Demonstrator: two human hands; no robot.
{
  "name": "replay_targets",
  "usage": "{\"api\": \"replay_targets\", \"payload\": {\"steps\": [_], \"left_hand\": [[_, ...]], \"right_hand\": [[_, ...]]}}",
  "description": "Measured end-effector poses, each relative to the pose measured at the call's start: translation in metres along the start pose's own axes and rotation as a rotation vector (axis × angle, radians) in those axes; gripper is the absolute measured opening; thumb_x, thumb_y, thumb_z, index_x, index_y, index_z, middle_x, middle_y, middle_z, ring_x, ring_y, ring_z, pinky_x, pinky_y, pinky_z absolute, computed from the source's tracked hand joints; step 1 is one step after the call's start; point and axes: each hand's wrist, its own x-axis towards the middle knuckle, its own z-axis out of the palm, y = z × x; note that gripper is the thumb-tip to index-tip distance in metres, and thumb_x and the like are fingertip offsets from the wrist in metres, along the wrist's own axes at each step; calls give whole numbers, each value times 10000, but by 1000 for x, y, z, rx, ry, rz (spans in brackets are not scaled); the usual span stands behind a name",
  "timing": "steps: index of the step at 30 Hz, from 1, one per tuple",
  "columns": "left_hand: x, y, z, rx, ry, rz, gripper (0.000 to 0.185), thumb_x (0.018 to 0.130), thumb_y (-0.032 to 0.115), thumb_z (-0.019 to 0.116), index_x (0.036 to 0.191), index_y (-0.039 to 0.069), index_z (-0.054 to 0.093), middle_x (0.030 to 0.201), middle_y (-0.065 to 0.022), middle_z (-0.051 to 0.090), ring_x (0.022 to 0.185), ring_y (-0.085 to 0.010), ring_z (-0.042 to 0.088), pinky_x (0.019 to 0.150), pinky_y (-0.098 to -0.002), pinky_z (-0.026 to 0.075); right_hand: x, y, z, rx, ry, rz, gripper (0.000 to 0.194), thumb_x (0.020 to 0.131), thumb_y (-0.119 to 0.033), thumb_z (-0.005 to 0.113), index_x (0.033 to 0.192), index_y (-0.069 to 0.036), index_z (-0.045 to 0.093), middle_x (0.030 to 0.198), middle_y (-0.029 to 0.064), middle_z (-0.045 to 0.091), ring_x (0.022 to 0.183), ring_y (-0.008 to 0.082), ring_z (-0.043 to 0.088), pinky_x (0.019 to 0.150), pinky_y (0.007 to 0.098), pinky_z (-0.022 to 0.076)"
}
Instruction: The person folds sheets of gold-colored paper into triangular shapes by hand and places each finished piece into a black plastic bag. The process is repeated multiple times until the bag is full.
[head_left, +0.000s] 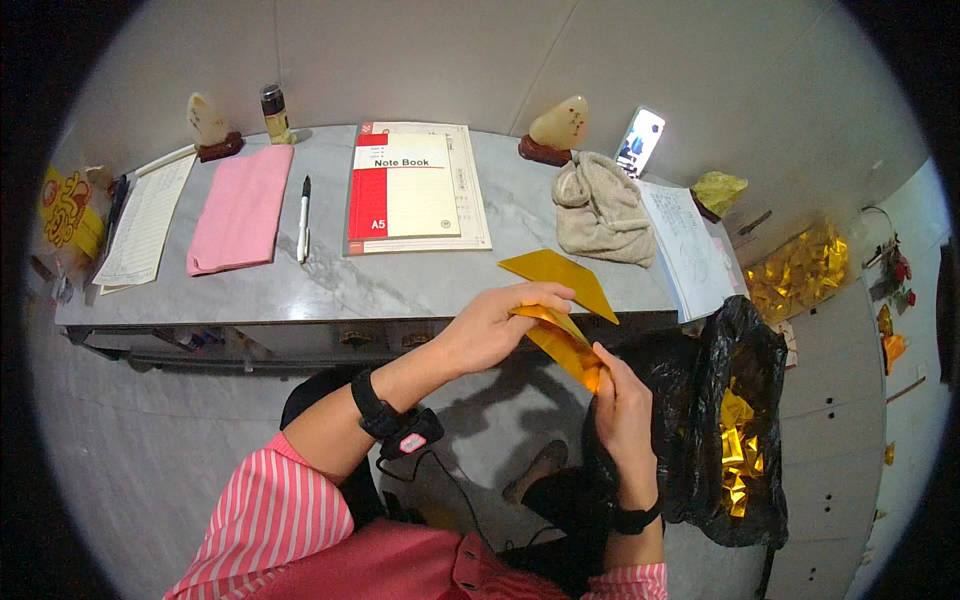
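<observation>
Both my hands hold a partly folded sheet of shiny gold paper (564, 346) in front of the table's front edge. My left hand (499, 322) pinches its upper left end between thumb and fingers. At the lower right end, my right hand (621, 397) grips it near the corner. Just beyond it, a flat piece of folded gold paper (564, 281) lies on the marble-patterned table (420, 289), its tip reaching the front edge. To the right, a black plastic bag (675, 420) holds several folded gold paper pieces (739, 450).
On the table are a pink cloth (241, 210), a pen (303, 221), a notebook (409, 187), a beige towel (600, 214), written papers (686, 240) and a phone (640, 142) leaning upright. Two stones on wooden stands (546, 150) and a small bottle (276, 116) stand along the back.
</observation>
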Motion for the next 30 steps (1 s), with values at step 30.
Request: {"api": "replay_targets", "payload": {"steps": [30], "left_hand": [[-6,1,9,629,166,129,380,1018,149,578,1396,111,580,1119,-215,715,974,-417,699,811,-448,577]], "right_hand": [[17,-10,19,-55,196,58,346,1059,-137,486,1376,-41,588,781,211,686,680,370,698,600,439,527]]}}
